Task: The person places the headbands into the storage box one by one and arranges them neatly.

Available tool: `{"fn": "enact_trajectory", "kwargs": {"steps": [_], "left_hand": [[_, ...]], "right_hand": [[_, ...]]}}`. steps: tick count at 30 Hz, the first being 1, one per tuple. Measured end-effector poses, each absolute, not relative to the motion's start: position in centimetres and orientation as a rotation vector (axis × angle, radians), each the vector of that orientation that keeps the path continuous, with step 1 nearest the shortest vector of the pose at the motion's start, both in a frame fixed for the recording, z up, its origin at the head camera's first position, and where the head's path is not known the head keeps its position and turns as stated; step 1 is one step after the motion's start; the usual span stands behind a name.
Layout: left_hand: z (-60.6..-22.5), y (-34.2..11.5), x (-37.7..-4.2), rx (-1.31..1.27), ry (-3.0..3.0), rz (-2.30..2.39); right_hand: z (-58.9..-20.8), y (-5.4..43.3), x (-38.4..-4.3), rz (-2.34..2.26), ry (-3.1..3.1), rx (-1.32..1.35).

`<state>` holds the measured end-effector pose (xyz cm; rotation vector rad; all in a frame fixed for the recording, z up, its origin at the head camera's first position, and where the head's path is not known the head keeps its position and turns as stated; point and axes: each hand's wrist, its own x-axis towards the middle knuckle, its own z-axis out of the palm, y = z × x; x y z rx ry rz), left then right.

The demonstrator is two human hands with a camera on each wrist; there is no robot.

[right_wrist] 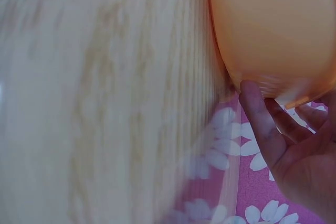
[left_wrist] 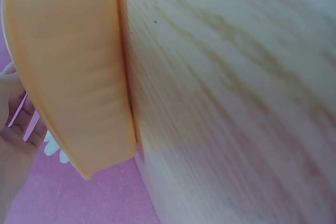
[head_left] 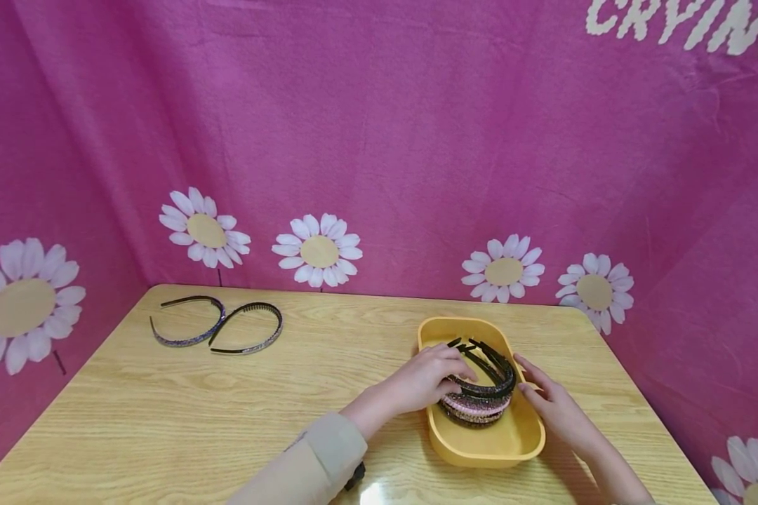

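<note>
Touching tub [head_left: 480, 459] side, right hand [head_left: 557, 408] fingers mostly straight; left hand [head_left: 424, 380] bent over headbands [head_left: 480, 405] inside, grip unclear. Likely light, springy, rough glitter; pinch mid-arch. Two more headbands [head_left: 222, 319] lie far left.

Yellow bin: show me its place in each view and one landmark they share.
Head: bin, lower right of the picture.
Left wrist: bin, left side, running down from the top edge.
Right wrist: bin, upper right corner.
Shared landmark: the wood-grained table.
</note>
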<state>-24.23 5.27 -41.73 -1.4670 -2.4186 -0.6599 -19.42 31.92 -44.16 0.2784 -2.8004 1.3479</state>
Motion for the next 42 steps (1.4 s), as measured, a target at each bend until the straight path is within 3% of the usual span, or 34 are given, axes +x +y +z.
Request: {"fn": "enact_trajectory", "kwargs": {"steps": [21, 42], "left_hand": [[-37.9, 2.8, -21.8, -1.412, -2.507, -0.693], [-34.5, -4.2, -19.3, -1.234, -2.391, -0.814]], "right_hand": [[-44.0, 32.2, -19.3, 1.327, -2.816, 0.290], [-44.1, 31.9, -19.3, 1.309, -2.810, 0.290]]}}
